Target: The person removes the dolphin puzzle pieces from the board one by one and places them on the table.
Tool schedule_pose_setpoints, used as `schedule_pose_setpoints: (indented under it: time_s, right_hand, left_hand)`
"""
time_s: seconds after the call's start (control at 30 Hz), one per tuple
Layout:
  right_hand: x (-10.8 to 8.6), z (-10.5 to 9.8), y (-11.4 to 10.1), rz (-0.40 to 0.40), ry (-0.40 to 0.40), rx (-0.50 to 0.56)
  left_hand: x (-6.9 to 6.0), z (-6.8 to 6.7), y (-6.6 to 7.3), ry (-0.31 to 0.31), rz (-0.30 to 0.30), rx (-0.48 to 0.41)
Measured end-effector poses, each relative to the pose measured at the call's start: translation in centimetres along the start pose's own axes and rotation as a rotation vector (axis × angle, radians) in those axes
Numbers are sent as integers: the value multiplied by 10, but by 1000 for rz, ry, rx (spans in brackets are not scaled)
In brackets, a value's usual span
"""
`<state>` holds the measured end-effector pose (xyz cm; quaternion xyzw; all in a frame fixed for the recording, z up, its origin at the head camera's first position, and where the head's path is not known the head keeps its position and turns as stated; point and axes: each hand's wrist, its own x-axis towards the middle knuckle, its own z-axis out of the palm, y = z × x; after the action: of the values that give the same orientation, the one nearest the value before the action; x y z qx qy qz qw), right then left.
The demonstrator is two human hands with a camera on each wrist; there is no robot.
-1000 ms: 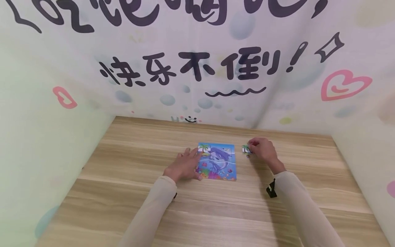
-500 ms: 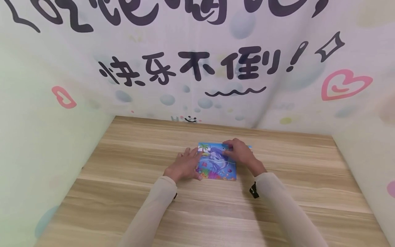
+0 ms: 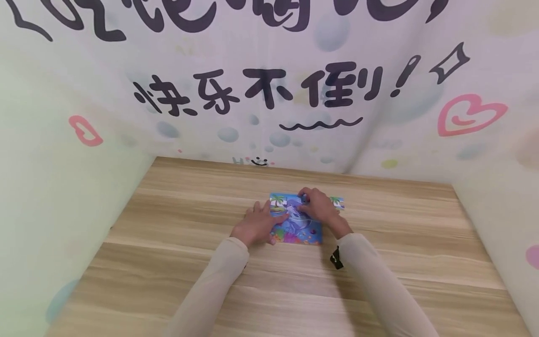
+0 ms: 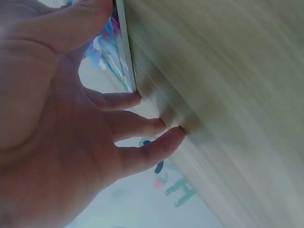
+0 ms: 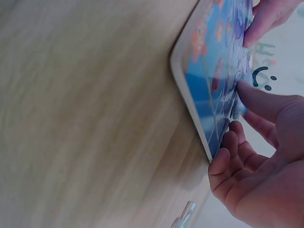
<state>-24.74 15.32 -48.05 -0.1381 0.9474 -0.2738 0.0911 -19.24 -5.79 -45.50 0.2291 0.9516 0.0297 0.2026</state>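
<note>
A jigsaw puzzle (image 3: 296, 237) with a dolphin, palm tree and coral picture lies flat on the wooden table. My left hand (image 3: 255, 225) rests at its left edge, fingers spread; some fingertips touch the table, and a finger reaches over the picture. At the upper right of the puzzle, my right hand (image 3: 321, 208) pinches a small puzzle piece between thumb and forefinger. In the right wrist view only a bluish sliver of that piece (image 5: 243, 110) shows between the fingers. The right hand's other fingers are bent beside the puzzle's edge.
Another puzzle piece (image 3: 338, 202) with a palm tree lies on the table (image 3: 400, 243) just right of the puzzle, partly behind the right hand. A printed cloth wall (image 3: 202, 140) rises along the table's back edge, with pale walls at both sides.
My right hand has moved left from the loose palm-tree piece to the puzzle's upper right. The left hand has shifted slightly right, with a finger now farther over the picture.
</note>
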Motion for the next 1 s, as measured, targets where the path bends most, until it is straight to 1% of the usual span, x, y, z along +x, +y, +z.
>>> schedule_pose_setpoints:
  time_s: [0.07,0.13,0.23,0.37,0.43,0.5,0.63,0.73,0.9,1.0]
  right_hand:
    - [0,0,-2,11,7,35]
    - [0,-1,-4,41,13,83]
    - [1,-5,-5,66,29,113]
    - [2,-7,-3,45,32,103]
    - [2,-7,-1,37,24,121]
    - [2,-7,0,45,17,160]
    - [3,-7,1,97,10,243]
    - [3,-6,1,128,14,270]
    - [4,-3,0,181,50,329]
    - [4,-2,2,202,74,384]
  left_hand:
    - [-1,-1,1,-5,-10,9]
    - [-1,-1,1,-3,-9,24]
    - [-1,-1,0,7,-1,38]
    - [-2,-1,0,11,4,37]
    - [-2,0,-1,9,2,29]
    - [-2,0,-1,5,0,22]
    - [-2,-1,-2,-6,-10,12]
    - [-3,-1,-2,-17,-19,10]
    - [-1,-1,-2,-24,-15,7]
    - [-1,-1,-2,-22,-6,7]
